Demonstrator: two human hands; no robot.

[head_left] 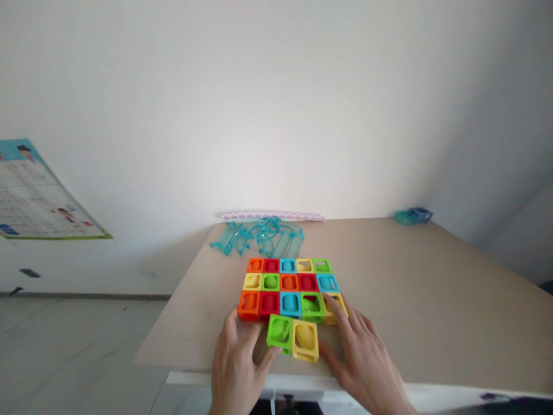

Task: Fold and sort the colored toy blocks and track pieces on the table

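Note:
A slab of hollow plastic cubes (288, 286) in orange, red, blue, yellow and green lies on the tan table (410, 300), three rows deep. In front of it sit a green cube (280, 333) and a yellow cube (305, 340), side by side. My left hand (237, 369) rests at the near edge, fingers spread, its fingertips against the green cube and the orange corner cube. My right hand (363, 357) lies flat to the right, fingers stretched out, touching the yellow cube at the slab's front right corner.
Several clear teal track pieces (259, 239) lie behind the slab, with a pale purple strip (272, 216) along the table's far edge. A small blue object (412, 216) sits at the far right corner. A poster (34, 196) hangs on the wall at left.

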